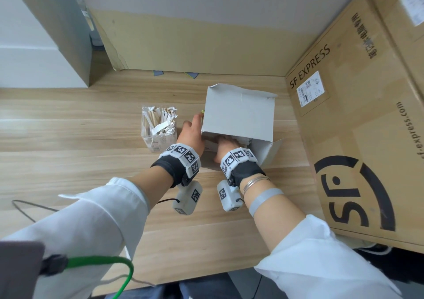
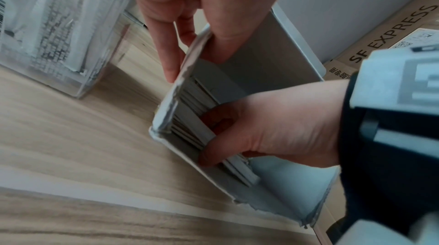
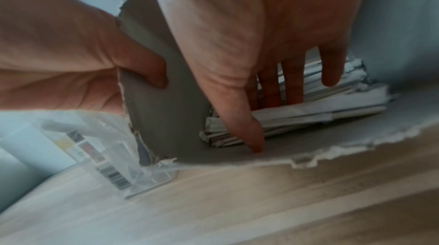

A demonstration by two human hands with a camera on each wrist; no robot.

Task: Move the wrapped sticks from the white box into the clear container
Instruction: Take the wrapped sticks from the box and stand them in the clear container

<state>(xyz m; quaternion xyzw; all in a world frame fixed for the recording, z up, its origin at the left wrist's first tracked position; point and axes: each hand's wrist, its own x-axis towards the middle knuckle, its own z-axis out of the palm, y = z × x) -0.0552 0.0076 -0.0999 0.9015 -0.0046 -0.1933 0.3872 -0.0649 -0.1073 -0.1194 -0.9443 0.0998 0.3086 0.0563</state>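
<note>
Right now you are reaching your right hand (image 1: 226, 143) into the open mouth of the white box (image 1: 238, 113), which is lying on its side toward the back right of the desk (image 1: 68, 138), just in front of the big brown shipping carton (image 1: 358, 138). Your fingers (image 3: 293, 82) are spreading over the stack of wrapped sticks (image 3: 308, 110) inside while your thumb is pressing down at the stack's near end, so you are closing on a bundle but not yet lifting it. Your left hand (image 1: 192, 136) is gripping the box's left wall, thumb inside and fingers outside, steadying it.

This looks like the pick step of another load. Next you are likely needing to pinch a bundle firmly, draw it out through the ragged torn opening without snagging, and carry it left to the clear container (image 1: 158, 130), which is standing just beside the box and your left hand.

Those sticks are looking thin and flat in white paper sleeves with crimped ends, stacked lengthwise. A good many are already standing upright in the container, some with wooden ends showing.
</note>
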